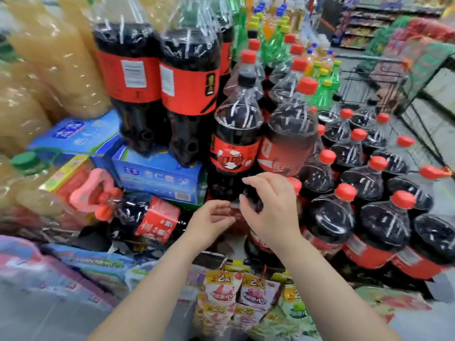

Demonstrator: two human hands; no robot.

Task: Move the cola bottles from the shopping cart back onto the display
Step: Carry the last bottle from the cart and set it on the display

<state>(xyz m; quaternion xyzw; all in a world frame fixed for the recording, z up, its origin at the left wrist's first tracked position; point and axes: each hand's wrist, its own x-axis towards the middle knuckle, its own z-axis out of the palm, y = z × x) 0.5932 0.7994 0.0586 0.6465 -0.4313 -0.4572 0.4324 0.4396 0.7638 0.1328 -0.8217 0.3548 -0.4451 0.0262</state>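
A cola bottle (257, 243) with a red label stands at the near edge of the display, its cap hidden under my hands. My right hand (269, 210) curls over its neck and shoulder from above. My left hand (213, 221) is beside it on the left, fingers apart, fingertips touching the bottle's top. Two taller cola bottles (236, 141) stand right behind my hands. Rows of red-capped cola bottles (364, 183) fill the display to the right. The black wire shopping cart (369, 77) is far back on the right.
Shrink-wrapped cola packs (160, 77) rest on blue cartons (157, 173) at the left. A cola bottle with a pink handle (145, 219) lies on its side below them. Yellowish juice bottles (49, 60) stand far left, green bottles (273, 45) behind. Snack packets (234, 294) hang below the display.
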